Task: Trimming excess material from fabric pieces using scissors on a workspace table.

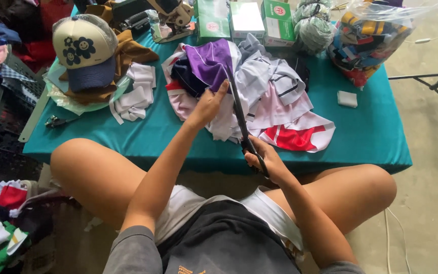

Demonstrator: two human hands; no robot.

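**One head camera, looking down over your lap**

You have a single view, worn on your head and tilted steeply downward and forward. It sits close: your knees fill the lower frame, your forearms run up the centre, and the teal table (pixel 371 137) spans the upper half. Concrete floor shows at the right edge.

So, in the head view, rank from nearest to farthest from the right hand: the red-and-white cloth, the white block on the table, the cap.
From the right hand:
1. Red-and-white cloth, just above it at the table's near edge.
2. White block, farther up, on the right.
3. Cap, far across at the table's upper left.
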